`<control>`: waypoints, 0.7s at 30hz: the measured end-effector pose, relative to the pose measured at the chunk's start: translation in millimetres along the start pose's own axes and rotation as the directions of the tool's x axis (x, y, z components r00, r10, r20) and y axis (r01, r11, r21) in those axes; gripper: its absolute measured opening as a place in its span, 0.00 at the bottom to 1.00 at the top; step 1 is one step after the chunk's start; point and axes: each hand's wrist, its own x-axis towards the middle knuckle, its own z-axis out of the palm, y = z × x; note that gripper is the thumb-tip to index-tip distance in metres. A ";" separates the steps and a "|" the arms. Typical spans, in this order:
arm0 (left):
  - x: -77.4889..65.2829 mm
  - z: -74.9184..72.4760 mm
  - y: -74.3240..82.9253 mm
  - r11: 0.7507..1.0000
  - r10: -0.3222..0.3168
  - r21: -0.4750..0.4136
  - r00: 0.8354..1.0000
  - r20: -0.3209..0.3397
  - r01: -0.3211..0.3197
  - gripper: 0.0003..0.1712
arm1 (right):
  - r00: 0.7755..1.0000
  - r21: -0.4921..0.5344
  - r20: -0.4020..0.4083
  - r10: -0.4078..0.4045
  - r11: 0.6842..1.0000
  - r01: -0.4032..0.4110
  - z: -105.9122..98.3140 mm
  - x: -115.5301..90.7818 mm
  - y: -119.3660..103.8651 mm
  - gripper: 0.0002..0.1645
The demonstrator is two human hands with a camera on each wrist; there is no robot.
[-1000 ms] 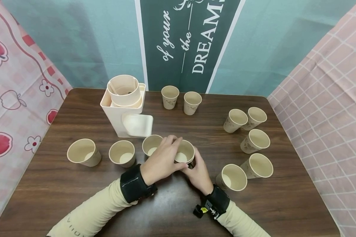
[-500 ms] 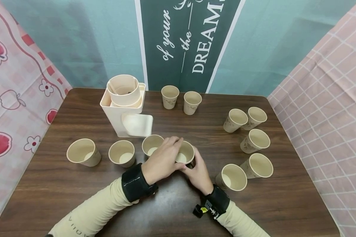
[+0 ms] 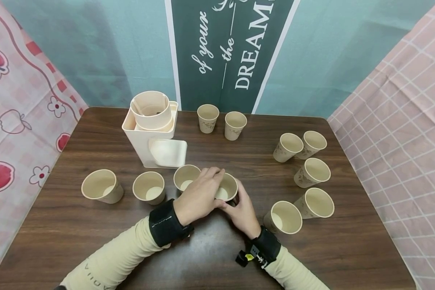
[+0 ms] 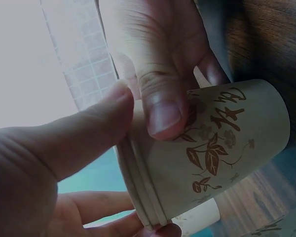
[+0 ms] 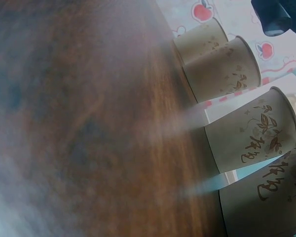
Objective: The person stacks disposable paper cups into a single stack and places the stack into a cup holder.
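Both hands hold a paper cup (image 3: pixel 225 189) at the middle of the table. In the left wrist view two rims lie close together at the mouth of this printed cup (image 4: pixel 212 143), like one cup nested in another. My left hand (image 3: pixel 199 195) grips the rim from the left, thumb near and fingers across the far side. My right hand (image 3: pixel 243 209) wraps the cup's wall from the right, its thumb (image 4: pixel 163 111) lying on the side just below the rims. Just left of the grip stands another paper cup (image 3: pixel 185 176), partly behind my left hand.
Left of the hands are two more cups, a near cup (image 3: pixel 149 188) and an outer cup (image 3: pixel 102 186). Several cups (image 3: pixel 283 217) stand at the right. Two cups (image 3: pixel 235 125) are at the back, beside a cream square bin (image 3: pixel 141 145) with a round container (image 3: pixel 151 110) in it.
The hands and the held cup stay in nearly the same place. My left hand has shifted very slightly to the right; the other cups have not moved.
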 end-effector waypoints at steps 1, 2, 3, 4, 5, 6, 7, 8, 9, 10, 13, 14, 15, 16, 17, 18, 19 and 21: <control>0.1 -0.1 0.1 1.000 0.000 0.003 1.000 0.003 0.000 0.49 | 1.000 -0.003 -0.001 0.000 1.000 0.000 0.0 0.1 -0.4 0.43; 0.0 -0.2 0.3 1.000 0.001 0.005 1.000 0.005 -0.001 0.49 | 1.000 -0.007 -0.002 0.001 1.000 -0.001 0.0 0.2 -0.9 0.43; 0.0 -0.3 0.4 1.000 0.002 0.007 1.000 0.007 -0.002 0.49 | 1.000 -0.012 -0.001 0.002 1.000 -0.002 0.0 0.2 -1.3 0.43; -0.1 -0.5 0.6 1.000 0.003 0.008 1.000 0.010 -0.003 0.49 | 1.000 -0.015 -0.001 0.004 1.000 -0.004 0.1 0.3 -1.7 0.43; 0.0 -0.7 0.7 1.000 0.003 0.009 1.000 0.012 -0.003 0.49 | 1.000 -0.018 -0.002 0.005 1.000 -0.005 0.1 0.3 -2.0 0.43; 0.1 -0.8 0.8 1.000 0.004 0.009 1.000 0.012 -0.004 0.48 | 1.000 -0.020 -0.001 0.006 1.000 -0.006 0.1 0.3 -2.3 0.43; 0.0 -0.9 0.9 1.000 0.005 0.010 1.000 0.013 -0.005 0.48 | 1.000 -0.021 -0.001 0.007 1.000 -0.008 0.1 0.3 -2.5 0.44; 0.0 -1.0 1.0 1.000 0.005 0.010 1.000 0.013 -0.005 0.48 | 1.000 -0.022 -0.002 0.008 1.000 -0.008 0.1 0.3 -2.7 0.44; 0.1 -1.0 1.0 1.000 0.007 0.011 1.000 0.012 -0.007 0.49 | 1.000 -0.024 -0.001 0.009 1.000 -0.009 0.1 0.4 -2.8 0.44; 0.2 -0.9 1.0 1.000 0.007 0.010 1.000 0.011 -0.007 0.49 | 1.000 -0.024 -0.001 0.009 1.000 -0.009 -0.1 0.4 -2.9 0.44; 0.0 -0.8 1.2 1.000 0.014 0.008 1.000 0.000 -0.014 0.50 | 1.000 -0.035 -0.004 0.011 0.999 -0.011 -0.7 0.4 -2.8 0.44; -0.4 -1.1 1.2 1.000 0.017 0.004 1.000 -0.006 -0.017 0.51 | 1.000 -0.039 -0.006 0.011 0.999 -0.011 -0.8 0.4 -2.6 0.44; -1.0 -2.3 1.5 1.000 0.019 0.000 1.000 -0.012 -0.019 0.52 | 1.000 -0.043 -0.008 0.009 0.999 -0.009 -1.0 0.4 -2.2 0.44; -1.7 -4.1 1.4 1.000 0.018 0.000 1.000 -0.018 -0.018 0.52 | 1.000 -0.042 -0.011 0.005 0.999 -0.005 -1.0 0.4 -1.8 0.44; -2.4 -7.1 1.2 1.000 0.020 0.002 1.000 -0.024 -0.020 0.52 | 1.000 -0.039 -0.015 0.000 0.999 -0.001 -0.8 0.6 -1.3 0.43; -3.5 -11.2 0.8 1.000 0.020 0.003 0.999 -0.031 -0.020 0.52 | 1.000 -0.032 -0.018 -0.003 0.999 0.003 -0.6 0.8 -0.7 0.43; -4.8 -16.5 0.2 1.000 0.020 0.008 0.999 -0.040 -0.020 0.52 | 1.000 -0.024 -0.021 -0.004 1.000 0.004 -0.2 1.1 -0.1 0.43; -7.8 -30.0 -1.6 1.000 0.017 0.012 0.998 -0.063 -0.017 0.49 | 1.000 -0.002 -0.027 -0.006 1.000 0.006 0.6 1.4 1.0 0.44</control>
